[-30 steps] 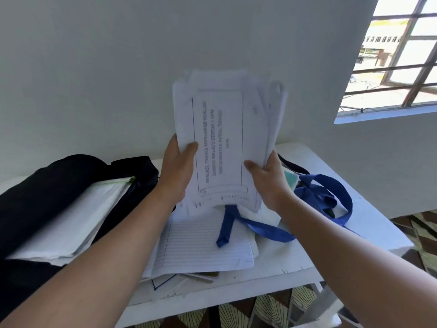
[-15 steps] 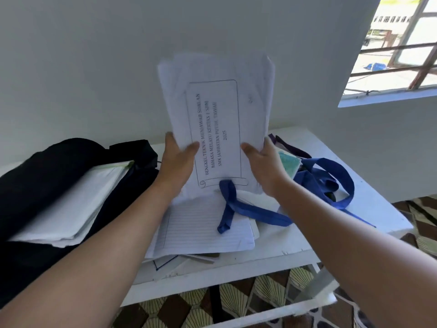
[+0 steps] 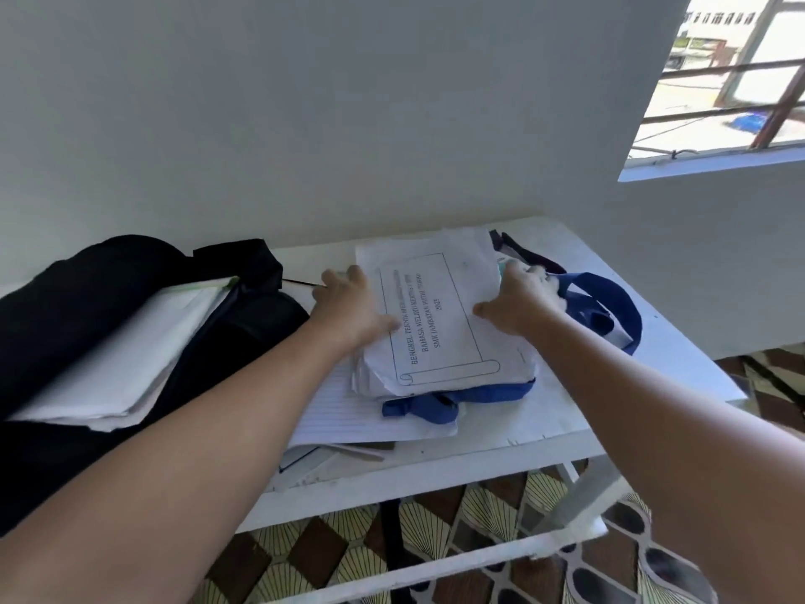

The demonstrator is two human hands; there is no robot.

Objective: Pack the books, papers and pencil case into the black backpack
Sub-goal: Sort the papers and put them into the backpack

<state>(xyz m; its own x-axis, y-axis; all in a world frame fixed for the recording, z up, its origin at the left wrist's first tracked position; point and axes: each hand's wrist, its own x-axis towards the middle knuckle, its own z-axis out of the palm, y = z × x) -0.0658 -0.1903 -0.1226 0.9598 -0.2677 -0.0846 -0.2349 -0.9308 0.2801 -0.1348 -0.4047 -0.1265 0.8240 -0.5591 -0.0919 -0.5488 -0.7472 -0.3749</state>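
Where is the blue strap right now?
In the head view, the blue strap lies on the white table, right of centre, poking out from under the paper stack that both hands hold, on top of a lined sheet.

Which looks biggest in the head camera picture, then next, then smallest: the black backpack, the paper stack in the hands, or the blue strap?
1. black backpack, biggest, though it lies nearer the camera.
2. paper stack.
3. blue strap, partly hidden under the papers.
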